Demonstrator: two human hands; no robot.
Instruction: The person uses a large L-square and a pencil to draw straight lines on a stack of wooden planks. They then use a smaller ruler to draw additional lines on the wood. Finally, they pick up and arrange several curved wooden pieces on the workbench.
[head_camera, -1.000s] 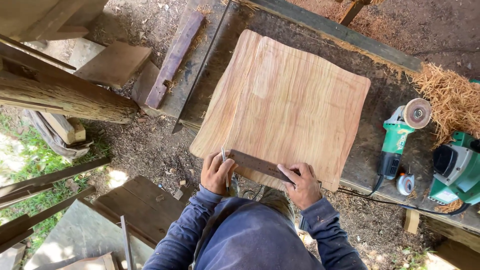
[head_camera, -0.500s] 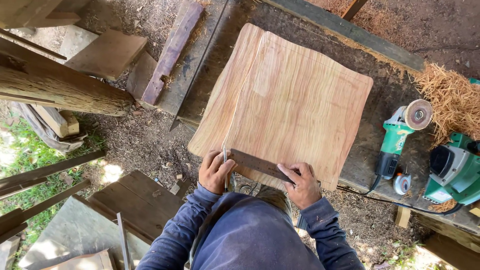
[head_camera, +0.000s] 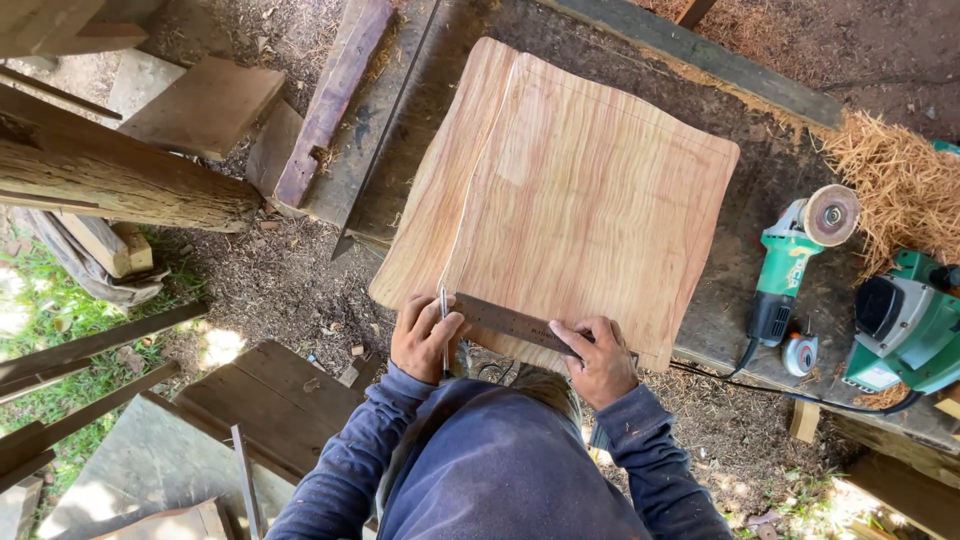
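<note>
A large, roughly square slab of pale reddish wood (head_camera: 565, 190) lies on a dark workbench (head_camera: 770, 130). A dark metal ruler (head_camera: 510, 322) rests across the slab's near edge. My left hand (head_camera: 425, 338) is at the ruler's left end and pinches a thin pencil-like marker (head_camera: 443, 318) held upright against the wood. My right hand (head_camera: 598, 358) presses down on the ruler's right end. A thin line runs up the slab from the marker.
A green angle grinder (head_camera: 795, 260) and a green power planer (head_camera: 905, 325) lie on the bench at right, beside a small tape measure (head_camera: 800, 353) and wood shavings (head_camera: 895, 185). Logs, planks and boards (head_camera: 200, 105) lie on the dirt at left.
My hands and the ruler stay at the slab's near edge. The view has shifted only slightly.
</note>
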